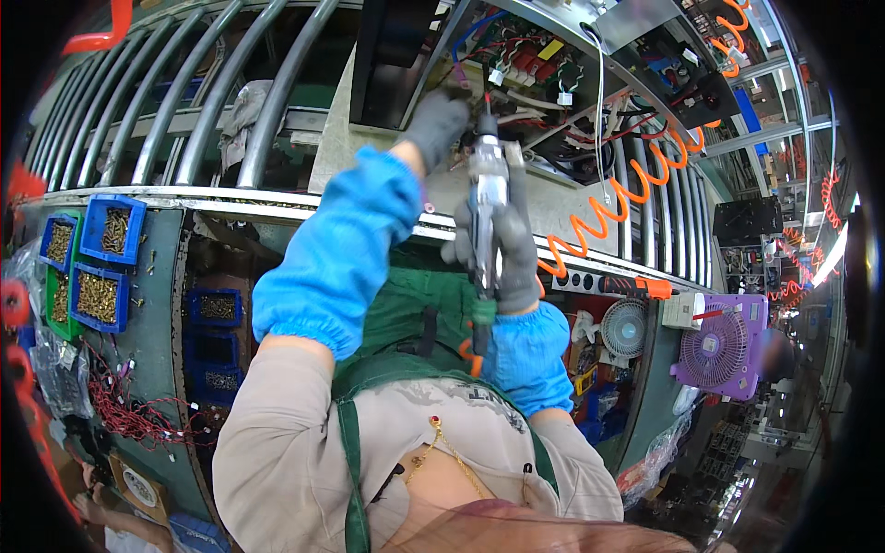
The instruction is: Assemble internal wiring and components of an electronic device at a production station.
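Note:
My right hand, in a grey glove and blue sleeve cover, is wrapped round a silver and black pneumatic screwdriver. The tool's bit points away from me, toward the open metal cabinet. Inside the cabinet are circuit boards, coloured wires and white cable connectors. My left hand, also gloved in grey, reaches to the cabinet's near left edge beside the bit. Motion smears its fingers, so whatever they may hold cannot be made out.
Metal rollers run along the left of the work surface. Blue bins of screws stand on the left bench beside red wires. An orange coiled hose hangs at the right. A purple fan is farther right.

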`<state>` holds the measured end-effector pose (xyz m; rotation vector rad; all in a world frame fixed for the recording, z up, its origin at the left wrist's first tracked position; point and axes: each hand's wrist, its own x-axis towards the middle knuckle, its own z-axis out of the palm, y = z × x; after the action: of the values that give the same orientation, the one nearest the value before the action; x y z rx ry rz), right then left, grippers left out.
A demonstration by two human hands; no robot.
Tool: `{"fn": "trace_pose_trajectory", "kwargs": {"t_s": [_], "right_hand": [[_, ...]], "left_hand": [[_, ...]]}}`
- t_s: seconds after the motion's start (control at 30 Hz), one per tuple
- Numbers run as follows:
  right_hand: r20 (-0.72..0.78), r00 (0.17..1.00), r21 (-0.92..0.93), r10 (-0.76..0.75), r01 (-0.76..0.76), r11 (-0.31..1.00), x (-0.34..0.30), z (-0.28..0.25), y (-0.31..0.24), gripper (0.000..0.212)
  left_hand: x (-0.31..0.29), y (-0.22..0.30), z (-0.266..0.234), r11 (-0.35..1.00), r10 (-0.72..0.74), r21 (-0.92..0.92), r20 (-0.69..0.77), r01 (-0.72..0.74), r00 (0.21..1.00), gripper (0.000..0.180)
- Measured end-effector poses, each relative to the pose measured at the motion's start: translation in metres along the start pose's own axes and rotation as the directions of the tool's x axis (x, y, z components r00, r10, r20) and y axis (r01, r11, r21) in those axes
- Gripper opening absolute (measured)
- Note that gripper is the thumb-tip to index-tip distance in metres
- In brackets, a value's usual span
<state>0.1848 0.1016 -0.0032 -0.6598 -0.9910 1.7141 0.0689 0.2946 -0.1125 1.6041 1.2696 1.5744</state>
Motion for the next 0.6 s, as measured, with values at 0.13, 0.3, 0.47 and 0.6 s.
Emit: {"fn": "trace_pose_trajectory", "kwargs": {"t_s": [0.13,0.3,0.47,0.6], "right_hand": [[-0.105,0.973,-0.137,0.205,-0.218,0.966,-0.036,-0.011,-0.013,0.091],[-0.08,0.929,-0.158,0.362,-0.37,0.915,-0.053,-0.025,-0.002,0.104],[-0.077,0.919,-0.164,0.388,-0.395,0.904,-0.057,-0.021,-0.002,0.095],[-0.077,0.923,-0.172,0.377,-0.385,0.907,-0.057,-0.023,-0.006,0.096]], "left_hand": [[-0.046,0.032,-0.054,0.873,0.487,-0.023,-0.03,-0.487,0.873,0.017],[-0.057,0.062,-0.082,0.357,-0.501,-0.702,0.413,0.616,0.761,0.016],[-0.054,0.06,-0.078,0.141,-0.547,-0.804,0.423,0.578,0.722,0.016],[-0.051,0.057,-0.076,0.209,-0.504,-0.771,0.442,0.601,0.742,0.016]]}}
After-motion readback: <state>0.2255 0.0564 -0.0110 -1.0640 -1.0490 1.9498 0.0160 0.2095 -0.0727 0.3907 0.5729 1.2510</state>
